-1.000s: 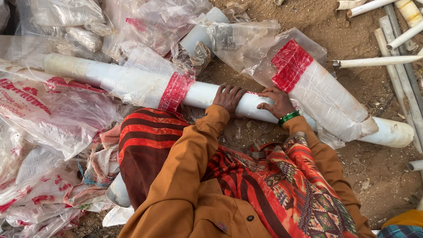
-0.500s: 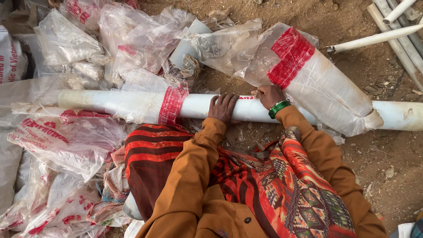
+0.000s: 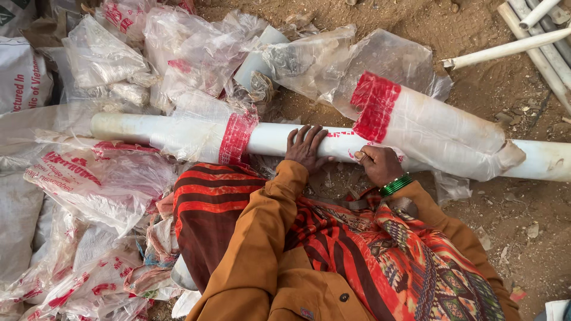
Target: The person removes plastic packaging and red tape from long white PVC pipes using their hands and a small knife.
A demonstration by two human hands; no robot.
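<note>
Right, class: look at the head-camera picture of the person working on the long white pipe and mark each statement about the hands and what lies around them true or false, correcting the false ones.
1. The left hand lies flat on the long white pipe. True.
2. The right hand wears green bangles at the wrist. True.
3. The pipe rests on a wooden table. False: it lies on sandy ground.
4. The plastic wrap on the pipe to the right of the hands has a blue band. False: its band is red.
5. Thinner white pipes lie at the upper right. True.
6. Both sleeves are green. False: the sleeves are orange-brown.
</note>
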